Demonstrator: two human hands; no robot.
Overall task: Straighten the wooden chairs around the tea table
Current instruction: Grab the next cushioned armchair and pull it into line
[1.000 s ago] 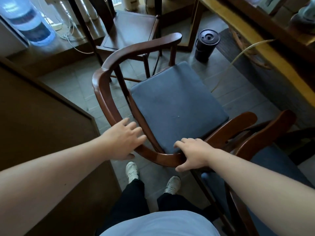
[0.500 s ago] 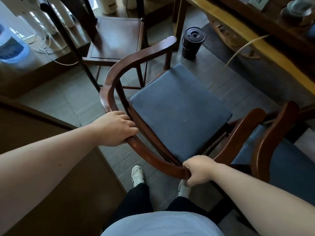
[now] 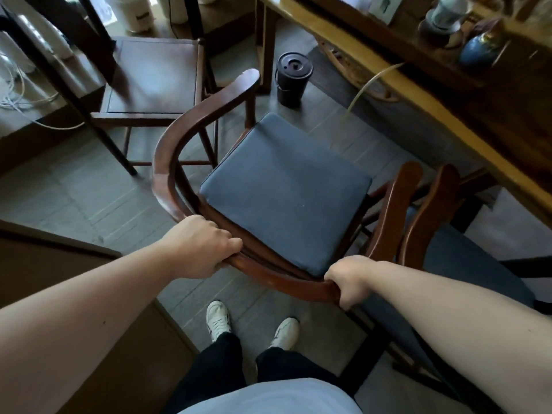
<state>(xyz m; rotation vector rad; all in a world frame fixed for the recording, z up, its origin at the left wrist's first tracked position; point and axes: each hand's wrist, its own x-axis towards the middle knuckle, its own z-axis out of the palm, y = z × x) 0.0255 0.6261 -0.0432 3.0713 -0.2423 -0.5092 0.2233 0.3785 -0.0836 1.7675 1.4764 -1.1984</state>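
A dark wooden armchair (image 3: 185,135) with a curved backrest rail and a blue-grey seat cushion (image 3: 283,189) stands in front of me, facing the tea table (image 3: 418,94) at the upper right. My left hand (image 3: 203,246) is closed around the left part of the curved rail. My right hand (image 3: 349,279) grips the same rail lower on the right. A second armchair (image 3: 430,210) with a blue cushion stands close against its right arm. A plain wooden chair (image 3: 152,76) without a cushion stands behind at the upper left.
A black lidded cup (image 3: 291,79) stands on the tiled floor by the table leg. A brown cabinet (image 3: 59,264) is close on my left. White cables (image 3: 18,94) lie on a ledge at far left. My shoes (image 3: 219,319) are just behind the chair.
My left hand went from resting open on the rail to gripping it. The armchair has turned and shifted right, nearer the second armchair and the table.
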